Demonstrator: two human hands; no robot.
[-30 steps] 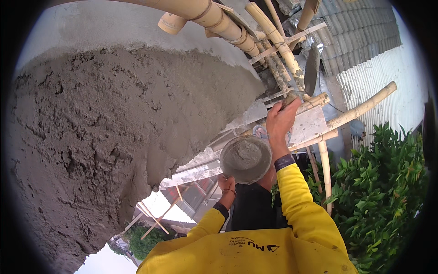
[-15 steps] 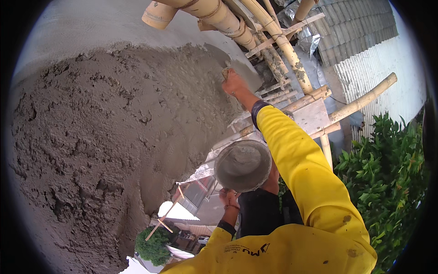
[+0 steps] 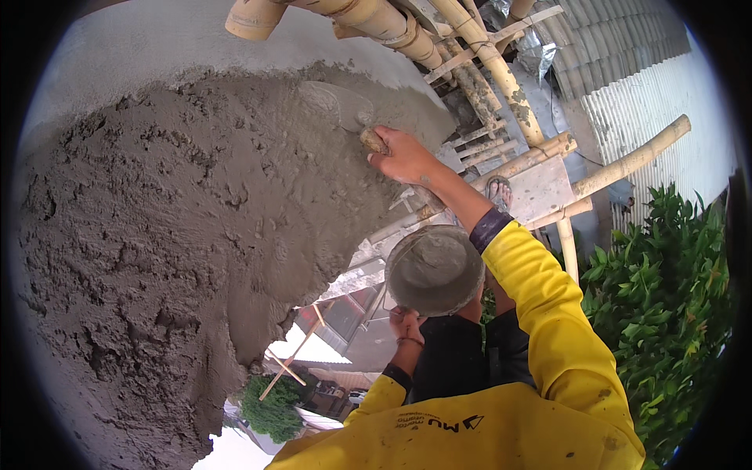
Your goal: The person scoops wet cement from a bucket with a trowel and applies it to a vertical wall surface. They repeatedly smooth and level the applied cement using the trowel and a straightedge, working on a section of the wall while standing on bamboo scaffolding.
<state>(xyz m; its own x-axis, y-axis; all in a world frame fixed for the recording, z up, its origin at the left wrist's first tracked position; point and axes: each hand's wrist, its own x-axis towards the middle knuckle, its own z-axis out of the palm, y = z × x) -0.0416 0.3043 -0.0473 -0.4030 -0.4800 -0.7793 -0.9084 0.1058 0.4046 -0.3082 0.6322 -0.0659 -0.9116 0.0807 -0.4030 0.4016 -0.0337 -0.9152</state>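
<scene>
My right hand (image 3: pixel 403 157) grips the wooden handle of a trowel (image 3: pixel 341 102), its mortar-covered blade against the wet grey plaster (image 3: pixel 157 235) on the wall, near the upper edge of the rough layer, where smoother pale plaster (image 3: pixel 157 39) begins. My left hand (image 3: pixel 406 327) is closed on the lower edge of a round grey bucket (image 3: pixel 435 274) with mortar inside, held in front of my body. Exactly how its fingers grip is partly hidden by the bucket.
Bamboo scaffold poles (image 3: pixel 627 164) cross above and right, with a plank (image 3: pixel 548 192) where my sandalled foot (image 3: pixel 499 192) shows. Far below are corrugated roofs (image 3: pixel 638 125), a leafy tree (image 3: pixel 658 329) at right and more greenery (image 3: pixel 270 403) at lower left.
My right hand with the trowel has moved leftward from over the scaffold onto the plaster, now laying the blade farther left along it. My left hand and the bucket have shifted slightly.
</scene>
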